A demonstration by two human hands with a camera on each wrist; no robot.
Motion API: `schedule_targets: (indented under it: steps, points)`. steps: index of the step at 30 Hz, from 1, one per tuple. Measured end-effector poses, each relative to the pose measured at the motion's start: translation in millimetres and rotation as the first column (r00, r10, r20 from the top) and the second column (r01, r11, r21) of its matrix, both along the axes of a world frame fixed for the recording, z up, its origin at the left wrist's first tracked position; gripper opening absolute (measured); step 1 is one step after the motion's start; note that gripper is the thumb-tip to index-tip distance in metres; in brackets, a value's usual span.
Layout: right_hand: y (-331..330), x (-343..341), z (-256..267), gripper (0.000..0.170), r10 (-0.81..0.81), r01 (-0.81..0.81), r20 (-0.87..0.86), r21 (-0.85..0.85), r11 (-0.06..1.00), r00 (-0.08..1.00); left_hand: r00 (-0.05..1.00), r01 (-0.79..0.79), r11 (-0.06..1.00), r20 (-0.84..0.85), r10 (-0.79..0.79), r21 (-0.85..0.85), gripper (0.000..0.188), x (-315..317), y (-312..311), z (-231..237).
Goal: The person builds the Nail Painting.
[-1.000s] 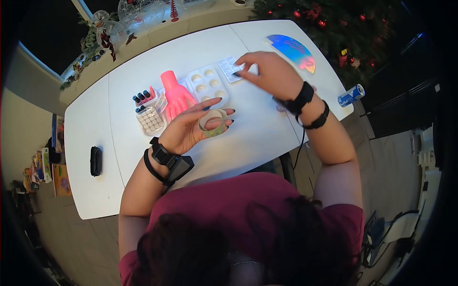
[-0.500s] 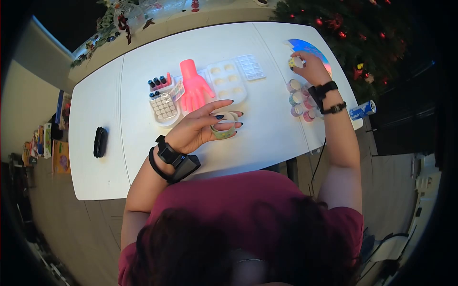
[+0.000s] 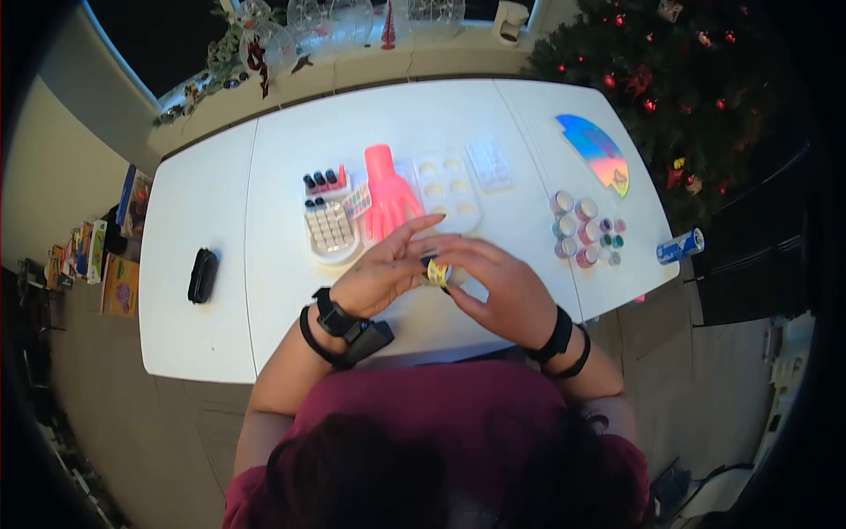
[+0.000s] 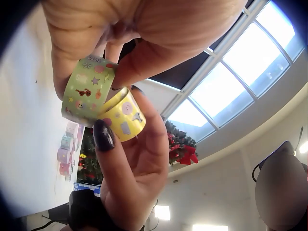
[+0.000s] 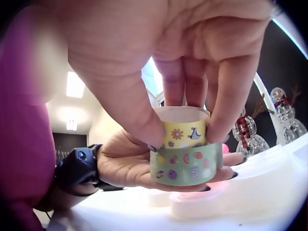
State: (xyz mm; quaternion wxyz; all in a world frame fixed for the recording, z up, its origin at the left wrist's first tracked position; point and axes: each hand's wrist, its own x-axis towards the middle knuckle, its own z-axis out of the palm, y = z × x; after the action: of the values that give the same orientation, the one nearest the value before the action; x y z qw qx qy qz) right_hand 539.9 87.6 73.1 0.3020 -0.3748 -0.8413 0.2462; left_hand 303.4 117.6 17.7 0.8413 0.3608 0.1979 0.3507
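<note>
A green sticker roll [image 4: 86, 91] with small printed pictures is held by my left hand [image 3: 374, 280], fingers beneath it. My right hand [image 3: 511, 286] pinches a smaller yellow sticker roll [image 5: 180, 132] between thumb and fingers. In the right wrist view the lower part of the yellow roll is inside the green ring, which hides it. Both hands meet low over the table, in front of a pink model hand [image 3: 388, 198]. The left wrist view shows a dark-nailed right thumb [image 4: 104, 136] against the yellow roll.
Left of the model hand stand dark-capped bottles [image 3: 322, 182] and a tray of white pieces [image 3: 329, 229]. To its right lie a tray with round wells [image 3: 445, 189] and a clear compartment tray [image 3: 489, 165]. Farther right are several rolls [image 3: 587, 257], a shiny fan-shaped sheet [image 3: 595, 150] and a can [image 3: 681, 247].
My right hand went to the rolls at the right, picked up the yellow sticker roll and brought it back to the green roll in my left hand. The left hand keeps its hold.
</note>
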Motion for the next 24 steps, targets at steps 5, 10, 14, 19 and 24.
schedule_targets:
  steps: [5,10,14,19,24]
  points:
    - [-3,-2,0,0.032,-0.094,0.079,0.118,0.127,0.989,0.989,0.999,-0.029,1.0,-0.033,0.028,-0.004,0.071,-2,1,-1]
    - [-5,-2,-6,0.03,-0.081,0.049,0.195,0.164,0.985,0.978,0.999,-0.032,0.999,-0.004,0.032,0.044,0.074,-4,1,-3]
    - [-3,-5,-18,0.037,-0.074,0.031,0.211,0.199,0.979,0.975,0.994,-0.069,0.997,0.088,0.067,0.022,0.073,-1,0,-5]
    - [-2,-10,-19,0.042,-0.061,0.026,0.172,0.196,0.98,0.983,0.986,-0.077,0.997,0.149,0.076,0.006,0.073,0,-1,-11]
    - [-3,-10,-17,0.043,-0.084,0.067,0.106,0.154,0.986,0.991,0.985,-0.072,0.997,0.156,0.071,0.002,0.074,-1,0,-20]
